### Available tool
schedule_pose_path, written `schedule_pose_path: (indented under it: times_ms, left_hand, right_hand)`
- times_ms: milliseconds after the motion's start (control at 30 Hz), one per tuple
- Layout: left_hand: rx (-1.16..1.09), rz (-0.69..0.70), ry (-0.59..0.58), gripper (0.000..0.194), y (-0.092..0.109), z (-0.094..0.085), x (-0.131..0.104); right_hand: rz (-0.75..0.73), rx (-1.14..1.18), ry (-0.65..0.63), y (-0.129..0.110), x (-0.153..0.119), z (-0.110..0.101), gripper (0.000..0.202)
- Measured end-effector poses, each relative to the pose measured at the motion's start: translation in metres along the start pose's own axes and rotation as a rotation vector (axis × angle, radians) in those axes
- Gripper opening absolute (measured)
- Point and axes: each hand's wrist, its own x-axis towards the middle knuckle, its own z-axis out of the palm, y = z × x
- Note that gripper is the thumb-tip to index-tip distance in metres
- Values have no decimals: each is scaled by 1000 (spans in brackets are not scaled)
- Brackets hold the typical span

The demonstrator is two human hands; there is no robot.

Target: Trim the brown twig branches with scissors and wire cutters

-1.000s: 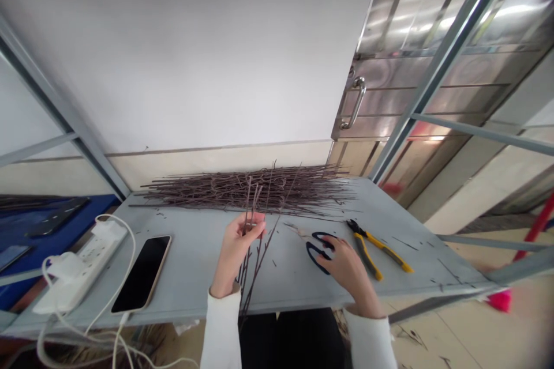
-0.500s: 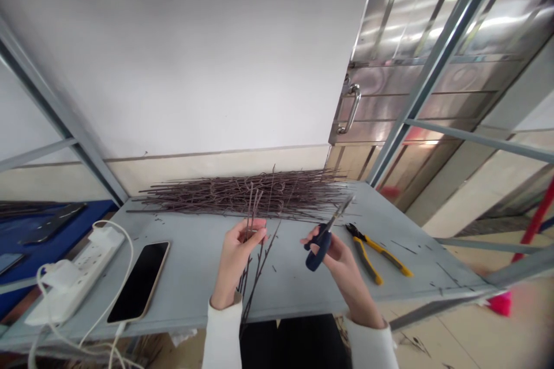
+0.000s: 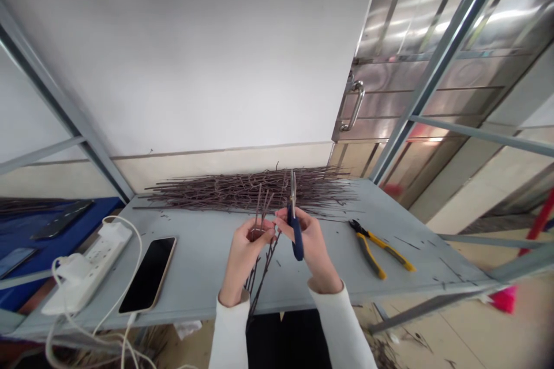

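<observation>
My left hand (image 3: 247,251) is closed around several thin brown twigs (image 3: 258,271), whose short ends stick up above the fingers while the longer parts hang down past the table's front edge. Close beside it, my right hand (image 3: 309,242) holds a pair of scissors (image 3: 295,230) with dark blue handles, the blades pointing up. The right thumb and fingertips nearly meet the left fingertips at the twigs; whether they pinch a twig is too small to tell. Behind both hands lies a long pile of similar twigs (image 3: 208,191) on the grey table (image 3: 194,277).
Yellow-and-grey cutting pliers (image 3: 381,249) lie open on the right, near scattered twig bits (image 3: 450,269). On the left are a charging phone (image 3: 148,275), a white power strip (image 3: 89,268) and cables. Metal frame posts (image 3: 415,104) stand at both sides, and a wall (image 3: 216,57) rises behind.
My right hand has moved left with the scissors, up to my left hand. The scissors now point upright instead of slanting to the right. My left hand still grips the twigs.
</observation>
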Motion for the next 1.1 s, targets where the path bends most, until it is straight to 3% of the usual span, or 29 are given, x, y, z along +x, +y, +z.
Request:
schedule_pose_path:
  times_ms: [267,500,600,767,1100]
  left_hand:
    - [-4,48,16,29,-2,-5,-8]
    - [140,71,52,41,1,-10,-24]
    - [154,71,76,36,-2,-6,-23]
    - [109,110,81,17,-8,0,-17]
    - [-78,47,10,32,-12,0,-9]
  right_hand:
    - [8,112,8,-8,3,3,21]
    - [-50,210,-19,-20,16,4,19]
    - [-73,226,-28,-28,21,4,18]
    - [-94,202,-22,-30,24,1,20]
    - [-47,238,21,-16,27,-7,22]
